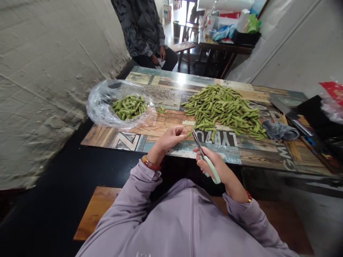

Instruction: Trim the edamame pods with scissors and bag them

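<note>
My left hand [173, 138] is closed in a pinch above the table's near edge, with a green soybean pod [189, 133] poking out at its fingertips. In my right hand [214, 162] are scissors [213, 170] with pale green handles, their blades angled up toward the pod's tip. Beyond my hands a large heap of soybean pods [222, 107] covers the middle right of the table. To the left, a clear plastic bag [100, 107] lies spread with a smaller pile of pods [130, 106] inside it.
The patterned table [166, 119] carries small green scraps [161, 109] near the bag. A grey cloth [280, 130] and a dark cleaver-like blade [284, 107] lie at right. Across the table sits a person [143, 32]. Behind stands a cluttered side table [214, 45]; a wall [45, 71] rises at left.
</note>
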Action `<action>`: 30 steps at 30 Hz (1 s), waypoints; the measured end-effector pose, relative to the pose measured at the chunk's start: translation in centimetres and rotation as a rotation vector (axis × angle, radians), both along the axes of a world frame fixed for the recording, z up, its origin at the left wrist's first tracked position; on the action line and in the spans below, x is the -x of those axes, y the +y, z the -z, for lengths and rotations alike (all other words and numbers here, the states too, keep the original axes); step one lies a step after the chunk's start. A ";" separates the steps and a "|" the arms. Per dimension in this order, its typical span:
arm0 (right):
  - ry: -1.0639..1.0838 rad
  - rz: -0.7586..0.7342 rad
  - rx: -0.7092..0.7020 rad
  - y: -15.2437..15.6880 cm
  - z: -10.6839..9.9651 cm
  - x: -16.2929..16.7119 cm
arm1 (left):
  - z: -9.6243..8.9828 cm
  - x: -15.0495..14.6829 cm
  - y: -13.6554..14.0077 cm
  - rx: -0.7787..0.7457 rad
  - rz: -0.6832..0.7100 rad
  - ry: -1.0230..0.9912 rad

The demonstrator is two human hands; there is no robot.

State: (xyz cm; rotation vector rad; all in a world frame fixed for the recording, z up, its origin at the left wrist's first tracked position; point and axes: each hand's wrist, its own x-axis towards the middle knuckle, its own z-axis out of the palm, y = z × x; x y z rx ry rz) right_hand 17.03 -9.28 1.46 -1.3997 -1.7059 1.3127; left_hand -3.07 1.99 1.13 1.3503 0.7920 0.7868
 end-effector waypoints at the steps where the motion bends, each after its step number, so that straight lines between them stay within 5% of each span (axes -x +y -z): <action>1: -0.019 -0.007 -0.014 0.0 -0.1 0.0 | 0.2 0.0 0.0 -0.007 0.017 -0.005; 9: -0.054 0.008 -0.037 0.2 0.4 0.4 | 0.9 0.1 0.3 -0.034 0.089 -0.029; 16: 0.046 0.082 0.030 0.2 0.5 0.8 | -0.1 -0.2 -0.1 -0.011 -0.039 0.004; 30: -0.036 0.092 -0.044 0.2 0.3 1.3 | 0.5 -0.1 0.2 -0.101 0.012 0.086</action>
